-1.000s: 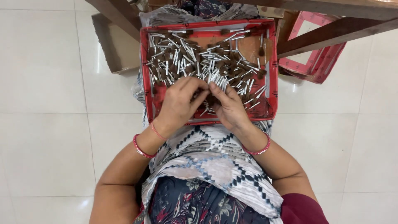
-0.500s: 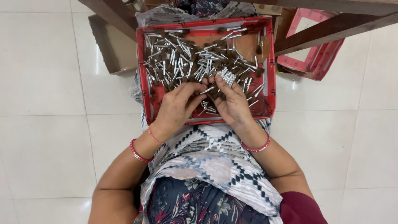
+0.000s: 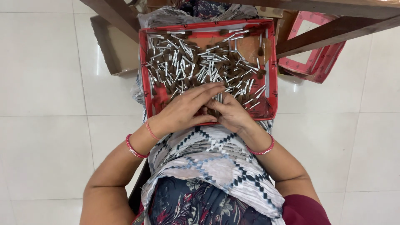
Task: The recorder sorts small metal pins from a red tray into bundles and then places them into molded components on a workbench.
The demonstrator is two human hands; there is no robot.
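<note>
This looks like a small home workshop where piecework is done by hand on the floor. A red tray (image 3: 143,71) at twelve o'clock rests on the person's lap, heaped with small silver-and-brown sticks (image 3: 200,68). White floor tiles (image 3: 46,125) spread at nine and three o'clock. A cardboard box (image 3: 114,46) sits at eleven o'clock, spare red trays (image 3: 312,54) at two o'clock, under wooden furniture legs (image 3: 333,31).

A red tray (image 3: 145,71) on my lap holds silver-stemmed, brown-tipped brushes (image 3: 196,68). Below the tray, my white shawl (image 3: 208,158) bears a black diamond pattern; pink bangles (image 3: 134,148) ring my wrists, white floor tiles (image 3: 46,125) around.
</note>
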